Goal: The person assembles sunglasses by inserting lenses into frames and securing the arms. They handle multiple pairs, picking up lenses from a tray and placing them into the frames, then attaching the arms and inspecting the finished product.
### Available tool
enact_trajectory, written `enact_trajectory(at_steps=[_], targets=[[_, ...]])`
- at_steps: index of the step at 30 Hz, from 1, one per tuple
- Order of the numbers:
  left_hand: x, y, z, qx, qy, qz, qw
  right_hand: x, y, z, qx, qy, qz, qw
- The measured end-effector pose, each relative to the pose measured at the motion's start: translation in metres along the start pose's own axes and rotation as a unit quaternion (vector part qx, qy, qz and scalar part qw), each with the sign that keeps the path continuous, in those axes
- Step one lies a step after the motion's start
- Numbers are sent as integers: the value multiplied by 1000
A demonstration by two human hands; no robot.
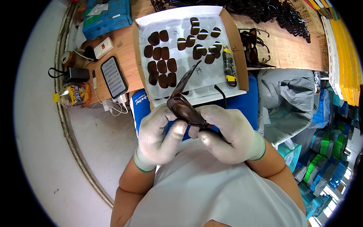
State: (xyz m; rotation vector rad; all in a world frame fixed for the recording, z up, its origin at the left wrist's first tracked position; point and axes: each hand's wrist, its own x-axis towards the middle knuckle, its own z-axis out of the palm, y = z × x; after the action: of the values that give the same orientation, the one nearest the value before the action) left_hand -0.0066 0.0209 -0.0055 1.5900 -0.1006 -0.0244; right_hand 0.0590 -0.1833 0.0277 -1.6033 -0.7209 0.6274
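Observation:
Both my hands wear white knit gloves with green cuffs. Between them is a pair of dark brown sunglasses [184,110], tilted, one temple arm pointing up and away. My left hand [157,136] grips the near left part of the frame with thumb and fingers. My right hand [233,133] pinches the other side, its thumb pressed against the frame; part of the frame is hidden by the fingers. Just beyond stands a shallow white-lined cardboard box [170,51] with loose brown lenses [162,66] grouped left and right. A patterned utility knife [229,66] lies along its right side.
Several finished-looking sunglasses [254,47] lie right of the box, with a heap of dark frames [272,13] behind. To the left are a phone [114,77], a small white box [103,47], cables and a plastic jar [77,94]. Yellow packets [346,56] stand far right.

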Motion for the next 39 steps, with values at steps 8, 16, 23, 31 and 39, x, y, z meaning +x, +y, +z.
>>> enact_trajectory(at_steps=[8, 16, 23, 31, 39], targets=[[2, -1, 3, -117, -6, -62, 991, 3, -1, 5, 34, -1, 27, 999], [7, 5, 2, -262, 46, -209, 941, 4, -3, -14, 115, -115, 135, 977], [29, -1, 6, -110, 85, -96, 986, 3, 12, -21, 116, -147, 71, 980], [58, -2, 20, -118, 51, -167, 978, 0, 27, -30, 152, -73, 97, 981], [64, 10, 23, -63, 10, -187, 980, 1, 19, -41, 138, 40, 106, 984]])
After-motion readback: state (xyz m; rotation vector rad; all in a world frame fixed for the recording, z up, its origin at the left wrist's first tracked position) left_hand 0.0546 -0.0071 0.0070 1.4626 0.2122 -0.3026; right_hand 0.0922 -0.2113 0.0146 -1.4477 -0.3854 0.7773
